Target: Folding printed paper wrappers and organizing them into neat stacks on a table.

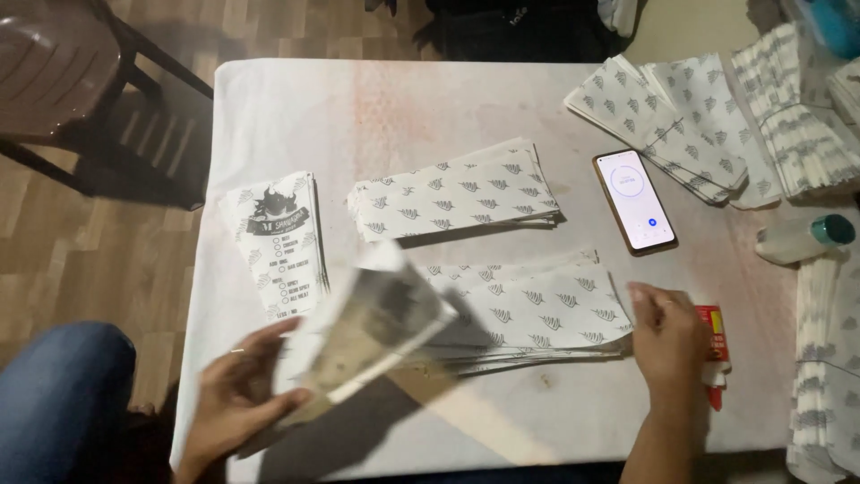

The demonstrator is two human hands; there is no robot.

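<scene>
Item 1: your left hand [235,394], low at the near left edge of the white table [296,99]. It grasps a printed paper bag [372,327] by its near end, thumb on top and fingers beneath. The bag is motion-blurred, so its print cannot be read for pattern; it looks like the same stock as the rest. Its long axis runs up and to the right from your grip, its far end over the left end of the near stack.

Item 2: your right hand [667,332], near the right side of the table, palm down and fingers spread loosely, grasping nothing. Its fingertips rest at the right end of the near stack [537,309], a fanned pile of flat patterned bags lying left to right between your two hands. This hand is the nearer one to that pile's free end; the left hand is the nearer to its other end.

Item 3: red glue tube [715,345], just beside your right hand on its outer side, partly hidden by it.

Item 4: second stack of patterned bags [452,197], farther off, mid-table.

Item 5: small pile of bags with the printed face up [278,255], at the left, just beyond your left hand.

Item 6: smartphone [634,200], screen lit, right of the far stack.

Item 7: white bottle with a teal cap [802,238], lying on its side at the right edge.

Item 8: further bag piles [667,112], at the far right corner.
</scene>
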